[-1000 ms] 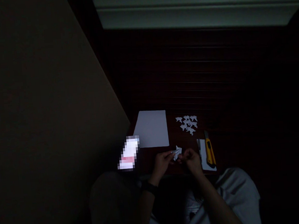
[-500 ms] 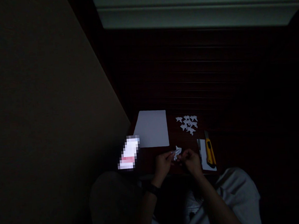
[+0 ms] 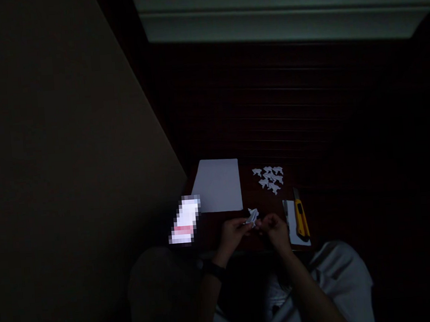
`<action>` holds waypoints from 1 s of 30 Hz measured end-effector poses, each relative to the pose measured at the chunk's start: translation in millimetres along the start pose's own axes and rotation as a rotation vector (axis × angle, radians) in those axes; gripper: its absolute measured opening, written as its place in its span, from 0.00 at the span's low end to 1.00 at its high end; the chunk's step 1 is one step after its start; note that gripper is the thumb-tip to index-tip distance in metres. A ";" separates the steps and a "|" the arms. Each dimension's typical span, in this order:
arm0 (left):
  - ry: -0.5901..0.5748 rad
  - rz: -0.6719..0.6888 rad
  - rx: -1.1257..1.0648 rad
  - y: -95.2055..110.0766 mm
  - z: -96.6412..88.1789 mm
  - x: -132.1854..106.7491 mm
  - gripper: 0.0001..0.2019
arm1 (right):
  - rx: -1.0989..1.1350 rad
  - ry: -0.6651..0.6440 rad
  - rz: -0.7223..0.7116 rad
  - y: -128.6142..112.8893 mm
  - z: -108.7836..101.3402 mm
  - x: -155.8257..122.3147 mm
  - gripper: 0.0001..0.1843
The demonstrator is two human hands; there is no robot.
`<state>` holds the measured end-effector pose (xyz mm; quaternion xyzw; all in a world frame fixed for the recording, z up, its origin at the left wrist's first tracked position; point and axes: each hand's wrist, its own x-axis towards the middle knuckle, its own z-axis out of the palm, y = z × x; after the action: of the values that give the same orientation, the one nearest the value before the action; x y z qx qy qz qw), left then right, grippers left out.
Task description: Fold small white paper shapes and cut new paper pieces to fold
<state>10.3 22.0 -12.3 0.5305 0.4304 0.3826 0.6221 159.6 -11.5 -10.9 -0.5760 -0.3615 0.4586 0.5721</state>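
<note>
Between my two hands, above the near edge of the small dark table, is a small white origami figure (image 3: 252, 216) with pointed corners. My left hand (image 3: 233, 235) pinches it from the left between thumb and fingers. From the right, my right hand (image 3: 275, 229) has its fingers curled together, with the tips at the figure's lower right edge. Fine detail of the folds is lost in the dim light. Several similar white origami figures (image 3: 270, 177) lie in a cluster farther back on the table.
A large white paper sheet (image 3: 219, 185) lies at the table's back left. Left of my hands glows a blurred phone screen (image 3: 185, 220). On the right, a yellow utility knife (image 3: 301, 221) rests over a smaller white paper (image 3: 293, 231). A wall (image 3: 87, 141) rises on the left.
The origami figure has turned in my fingers, its upper point now leaning more to the left. My left hand has shifted slightly left; the right hand stays nearly in place.
</note>
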 end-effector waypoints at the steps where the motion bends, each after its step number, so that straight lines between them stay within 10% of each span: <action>1: -0.004 -0.006 -0.007 0.5 -1.0 0.6 0.16 | 0.007 0.008 -0.020 -0.4 0.4 0.4 0.15; 30: 0.071 -0.167 -0.107 -0.5 -0.9 3.1 0.16 | -0.198 0.151 -0.204 7.4 7.6 -4.9 0.11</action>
<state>10.5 25.1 -13.3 0.4451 0.4736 0.3704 0.6636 150.0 -14.3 -17.1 -0.6227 -0.4175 0.3155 0.5817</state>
